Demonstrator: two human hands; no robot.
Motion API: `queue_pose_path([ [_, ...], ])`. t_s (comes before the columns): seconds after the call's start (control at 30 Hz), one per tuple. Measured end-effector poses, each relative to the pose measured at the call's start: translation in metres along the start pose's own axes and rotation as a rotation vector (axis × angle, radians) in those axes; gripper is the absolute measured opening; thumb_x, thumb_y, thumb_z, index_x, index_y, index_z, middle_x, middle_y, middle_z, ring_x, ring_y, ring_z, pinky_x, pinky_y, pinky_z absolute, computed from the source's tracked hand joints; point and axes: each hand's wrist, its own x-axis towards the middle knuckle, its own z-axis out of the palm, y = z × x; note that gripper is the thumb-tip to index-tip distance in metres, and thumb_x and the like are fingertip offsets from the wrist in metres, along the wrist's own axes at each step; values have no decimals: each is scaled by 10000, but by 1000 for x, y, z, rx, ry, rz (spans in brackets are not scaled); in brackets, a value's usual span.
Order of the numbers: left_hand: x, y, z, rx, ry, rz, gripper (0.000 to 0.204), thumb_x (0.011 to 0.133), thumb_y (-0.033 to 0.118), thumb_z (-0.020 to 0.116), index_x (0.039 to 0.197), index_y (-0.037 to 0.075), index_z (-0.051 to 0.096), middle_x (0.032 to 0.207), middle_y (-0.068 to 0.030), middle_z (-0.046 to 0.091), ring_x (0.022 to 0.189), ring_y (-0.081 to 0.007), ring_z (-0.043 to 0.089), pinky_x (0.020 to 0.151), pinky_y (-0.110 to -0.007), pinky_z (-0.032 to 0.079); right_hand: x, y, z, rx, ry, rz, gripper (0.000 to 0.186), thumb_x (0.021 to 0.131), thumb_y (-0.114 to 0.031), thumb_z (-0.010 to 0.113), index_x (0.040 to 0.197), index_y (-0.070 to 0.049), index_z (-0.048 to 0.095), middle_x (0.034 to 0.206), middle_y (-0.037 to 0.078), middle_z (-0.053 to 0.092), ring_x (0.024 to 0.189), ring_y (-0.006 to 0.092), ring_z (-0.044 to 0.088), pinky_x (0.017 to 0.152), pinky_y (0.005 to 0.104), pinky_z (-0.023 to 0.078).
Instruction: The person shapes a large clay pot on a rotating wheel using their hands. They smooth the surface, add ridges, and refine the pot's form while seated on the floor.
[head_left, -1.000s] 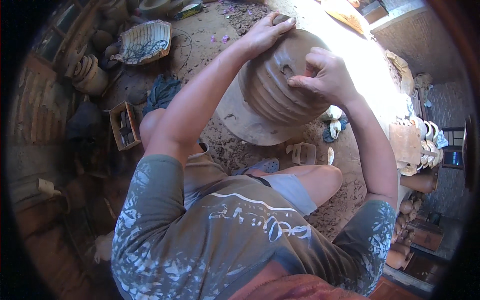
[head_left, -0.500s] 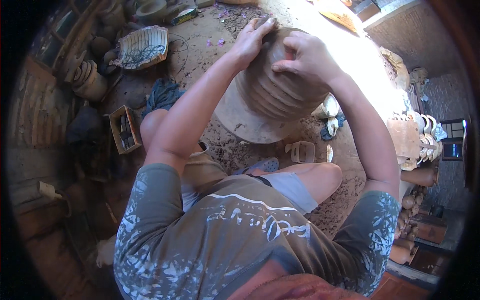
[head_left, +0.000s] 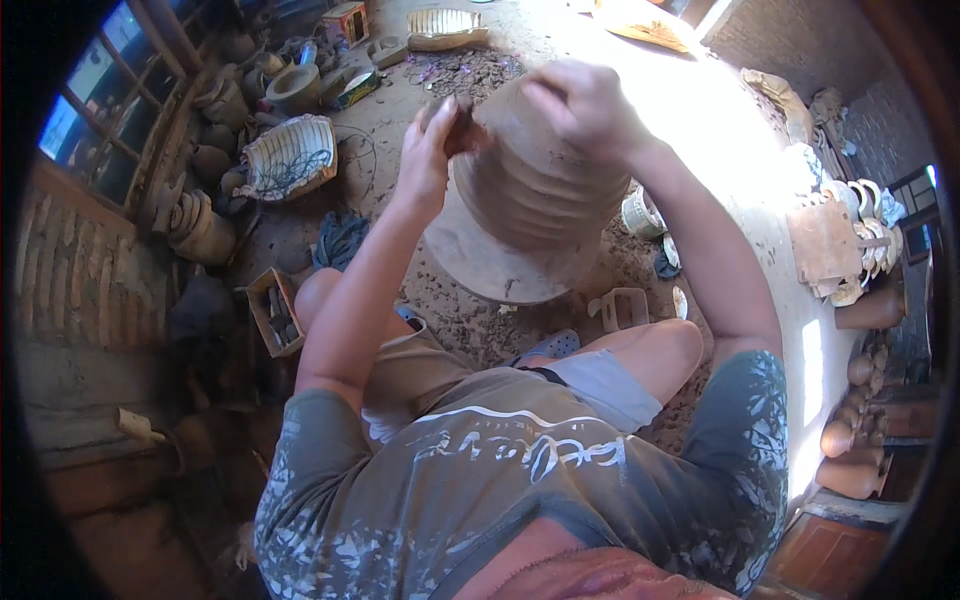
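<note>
A large brown clay pot (head_left: 540,190) with ridges running round its wall stands on a round pale turntable (head_left: 485,270) in front of me. Beside the pot's upper left, apart from its wall, my left hand (head_left: 430,150) is closed round a dark lump of clay (head_left: 462,128). At the pot's top right, my right hand (head_left: 585,105) is curled in and somewhat blurred. Whatever its fingers hold is hidden, and the pot's mouth cannot be made out behind it.
A small wooden box (head_left: 275,312) of tools lies beside my left knee. Farther left is a ribbed tray (head_left: 290,158) with cord in it. A clear plastic container (head_left: 625,310) and a white tub (head_left: 642,214) sit right of the turntable. Several finished pots (head_left: 850,475) line the right side.
My left hand has come away from the pot's top, down and left, and now shows a clay lump. My right hand has curled in further at the top. The view has shifted, showing more of the far floor.
</note>
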Motion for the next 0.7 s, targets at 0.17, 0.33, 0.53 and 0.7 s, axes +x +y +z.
queue_pose_path([
  [0.17, -61, 9, 17, 158, -298, -108, 378, 1091, 385, 552, 1122, 27, 671, 851, -54, 721, 729, -138, 688, 661, -275, 502, -82, -60, -37, 55, -150, 149, 262, 873, -231, 848, 983, -17, 743, 833, 143, 679, 725, 286, 677, 696, 369, 555],
  [0.33, -89, 4, 54, 253, -608, -237, 623, 1110, 568, 439, 1028, 7, 696, 770, -32, 682, 623, -115, 644, 562, -267, 461, -132, -89, -35, 58, -38, -20, 518, 762, -179, 866, 1178, 64, 675, 1046, 163, 676, 864, 327, 677, 707, 395, 579],
  [0.53, -95, -41, 70, 304, -716, -548, 895, 1021, 805, 283, 1108, 5, 674, 847, -44, 688, 581, -115, 618, 476, -254, 415, -183, -77, -45, 6, -255, 12, 445, 787, -68, 775, 1186, 88, 653, 926, 141, 600, 843, 301, 645, 677, 386, 569],
  [0.7, -95, -35, 84, 202, -660, -531, 737, 1039, 682, 489, 1225, -11, 661, 894, -47, 692, 623, -107, 602, 520, -235, 428, -190, -82, -54, -45, -165, 85, 460, 804, -69, 764, 1225, 79, 654, 923, 140, 626, 848, 313, 657, 719, 397, 572],
])
